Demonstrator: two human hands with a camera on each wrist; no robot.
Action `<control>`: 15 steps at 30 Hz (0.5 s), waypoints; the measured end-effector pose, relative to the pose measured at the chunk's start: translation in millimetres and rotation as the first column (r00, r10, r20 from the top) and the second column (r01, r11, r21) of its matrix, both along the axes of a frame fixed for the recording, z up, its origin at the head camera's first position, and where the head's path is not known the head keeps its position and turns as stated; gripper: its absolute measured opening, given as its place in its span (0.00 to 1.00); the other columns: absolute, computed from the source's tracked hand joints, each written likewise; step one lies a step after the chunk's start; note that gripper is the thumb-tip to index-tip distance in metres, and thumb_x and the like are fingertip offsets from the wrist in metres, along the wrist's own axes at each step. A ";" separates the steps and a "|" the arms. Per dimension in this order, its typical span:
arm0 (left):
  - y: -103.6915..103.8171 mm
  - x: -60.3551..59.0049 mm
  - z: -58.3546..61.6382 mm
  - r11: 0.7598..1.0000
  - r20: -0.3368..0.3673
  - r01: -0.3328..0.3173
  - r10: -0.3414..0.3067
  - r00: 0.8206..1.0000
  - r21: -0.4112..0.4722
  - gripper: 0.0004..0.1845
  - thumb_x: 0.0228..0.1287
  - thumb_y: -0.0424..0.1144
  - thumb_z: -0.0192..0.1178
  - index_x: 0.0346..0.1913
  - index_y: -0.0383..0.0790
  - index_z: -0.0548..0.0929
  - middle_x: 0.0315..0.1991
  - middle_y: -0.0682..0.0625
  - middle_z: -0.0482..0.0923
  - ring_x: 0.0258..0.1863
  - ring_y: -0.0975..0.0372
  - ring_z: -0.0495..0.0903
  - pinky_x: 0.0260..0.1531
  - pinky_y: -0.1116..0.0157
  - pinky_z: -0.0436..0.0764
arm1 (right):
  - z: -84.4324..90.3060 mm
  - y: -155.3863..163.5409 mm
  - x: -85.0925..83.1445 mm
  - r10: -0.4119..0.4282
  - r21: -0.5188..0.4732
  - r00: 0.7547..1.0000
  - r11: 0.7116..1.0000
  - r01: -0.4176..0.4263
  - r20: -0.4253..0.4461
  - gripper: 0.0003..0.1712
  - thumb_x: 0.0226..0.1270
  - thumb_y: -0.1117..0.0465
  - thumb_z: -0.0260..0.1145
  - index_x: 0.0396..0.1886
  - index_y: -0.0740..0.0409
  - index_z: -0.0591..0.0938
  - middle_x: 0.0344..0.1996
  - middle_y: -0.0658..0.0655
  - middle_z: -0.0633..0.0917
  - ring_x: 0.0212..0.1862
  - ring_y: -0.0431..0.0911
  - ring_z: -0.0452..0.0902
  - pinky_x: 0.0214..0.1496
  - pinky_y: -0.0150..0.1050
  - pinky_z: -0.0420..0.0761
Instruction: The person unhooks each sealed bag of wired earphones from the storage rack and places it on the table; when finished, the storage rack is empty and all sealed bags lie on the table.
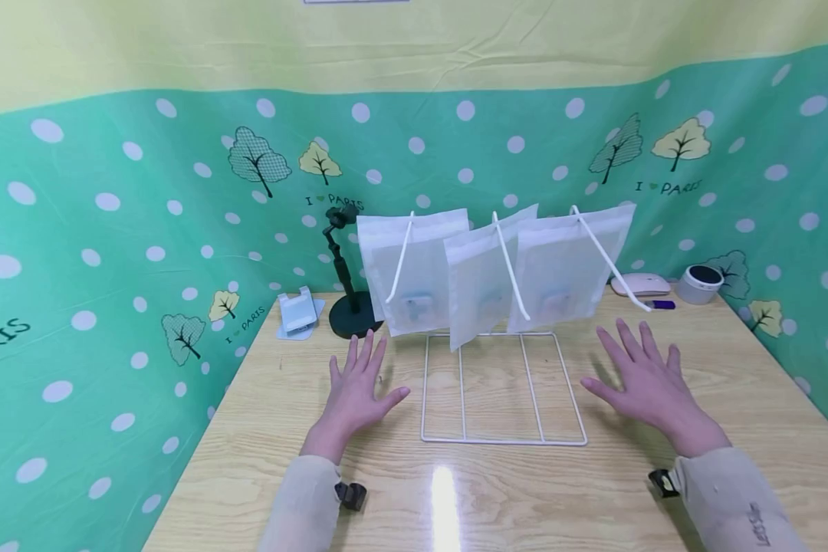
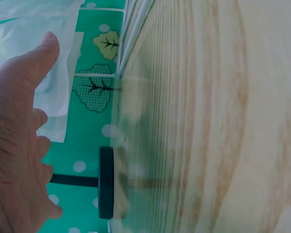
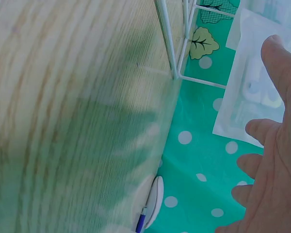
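Note:
A white wire rack (image 1: 504,442) stands on the wooden table, its three prongs slanting up towards me. Frosted zip bags hang from them: a left bag (image 1: 376,241), a middle bag (image 1: 479,264) and a right bag (image 1: 566,253), each with a small item showing faintly inside. To the left of the rack my left hand (image 1: 355,387) is spread with straight fingers, holding nothing. My right hand (image 1: 652,379) is spread the same way on the other side. From the right wrist, one bag (image 3: 240,97) shows beyond the thumb and fingers.
Behind my left hand are a black stand (image 1: 348,310) with a round base and a pale blue folding holder (image 1: 297,313). A white mouse (image 1: 640,284), a purple-capped pen (image 1: 661,304) and a white cylinder (image 1: 699,285) sit at the back right. A green dotted curtain (image 1: 179,192) encloses the table.

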State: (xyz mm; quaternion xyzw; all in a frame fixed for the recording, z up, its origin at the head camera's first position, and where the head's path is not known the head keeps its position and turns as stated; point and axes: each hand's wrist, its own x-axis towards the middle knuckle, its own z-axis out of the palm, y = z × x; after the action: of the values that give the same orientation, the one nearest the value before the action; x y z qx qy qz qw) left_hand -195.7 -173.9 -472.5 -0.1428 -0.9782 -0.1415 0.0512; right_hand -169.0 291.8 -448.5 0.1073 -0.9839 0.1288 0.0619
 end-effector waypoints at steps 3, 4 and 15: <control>0.2 0.8 1.0 1.000 -0.008 -0.003 0.003 1.000 0.000 0.53 0.59 0.74 0.51 0.79 0.49 0.46 0.78 0.50 0.31 0.76 0.49 0.29 0.66 0.33 0.38 | 0.1 -0.1 -0.2 0.002 -0.001 1.000 1.000 -0.002 -0.001 0.55 0.64 0.29 0.56 0.79 0.55 0.48 0.76 0.70 0.42 0.73 0.65 0.18 0.61 0.76 0.23; 0.2 1.0 1.3 1.000 -0.010 -0.005 0.005 1.000 -0.001 0.53 0.59 0.73 0.51 0.79 0.49 0.46 0.78 0.50 0.31 0.76 0.49 0.30 0.66 0.33 0.39 | -0.1 -0.2 -0.2 0.003 -0.001 1.000 1.000 -0.003 -0.002 0.55 0.64 0.29 0.56 0.79 0.55 0.48 0.76 0.70 0.42 0.73 0.65 0.18 0.61 0.76 0.23; 2.0 -7.5 5.5 0.973 -0.045 0.002 0.009 0.999 0.232 0.46 0.66 0.59 0.59 0.77 0.39 0.52 0.78 0.41 0.42 0.76 0.47 0.45 0.68 0.43 0.57 | -7.2 -3.0 4.3 0.051 -0.058 0.994 0.997 -0.046 0.097 0.57 0.62 0.29 0.58 0.79 0.50 0.45 0.76 0.71 0.40 0.73 0.72 0.25 0.58 0.81 0.42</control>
State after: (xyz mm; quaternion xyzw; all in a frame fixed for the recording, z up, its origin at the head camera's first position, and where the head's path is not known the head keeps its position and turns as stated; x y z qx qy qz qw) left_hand -203.1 -171.9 -467.0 -0.1373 -0.9538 -0.2516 0.0901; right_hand -164.7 288.8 -455.7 0.1230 -0.9789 0.1627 0.0132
